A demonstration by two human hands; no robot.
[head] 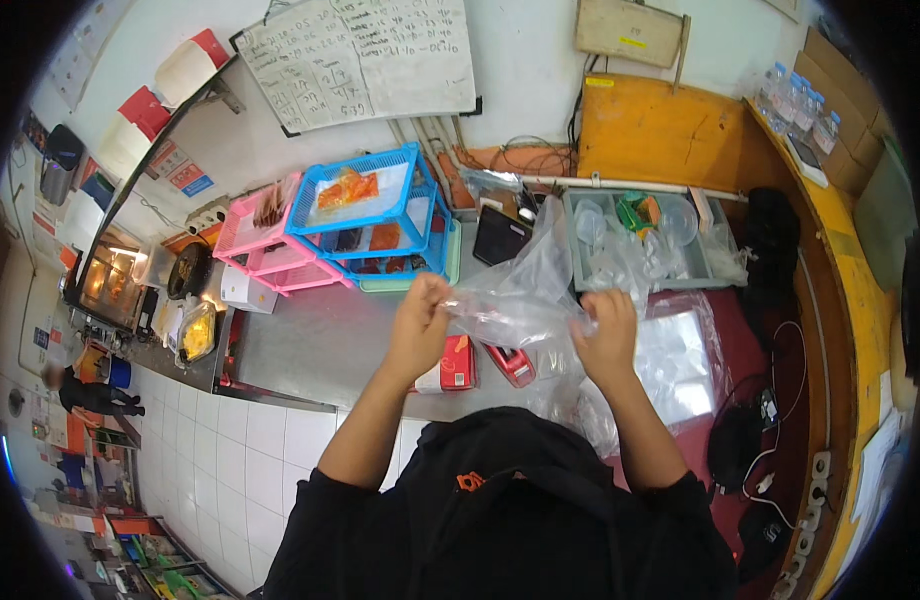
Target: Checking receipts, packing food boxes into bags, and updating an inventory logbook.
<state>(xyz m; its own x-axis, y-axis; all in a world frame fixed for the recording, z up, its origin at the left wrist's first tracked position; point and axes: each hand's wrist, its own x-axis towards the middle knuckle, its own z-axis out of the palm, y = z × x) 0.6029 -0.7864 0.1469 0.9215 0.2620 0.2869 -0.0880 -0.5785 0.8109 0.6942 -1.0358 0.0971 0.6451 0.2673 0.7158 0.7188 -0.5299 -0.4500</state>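
Note:
A clear plastic bag (516,292) is stretched between my two hands above the metal counter. My left hand (422,322) pinches its left side, and my right hand (606,330) grips the right side. Below the bag, a red stapler (511,365) lies beside a red box (455,365). A stack of flat clear plastic bags (677,360) rests to the right of my right hand. Behind it stands a grey divided tray (658,283) holding plastic bags, clear round containers and a green and orange packet.
Blue stacked baskets (362,202) and pink baskets (257,251) with packets stand at the back left. A black tablet (501,235) leans behind the bag. Cables and a black pouch (734,442) lie at right. A co-worker (99,397) stands far left on the tiled floor.

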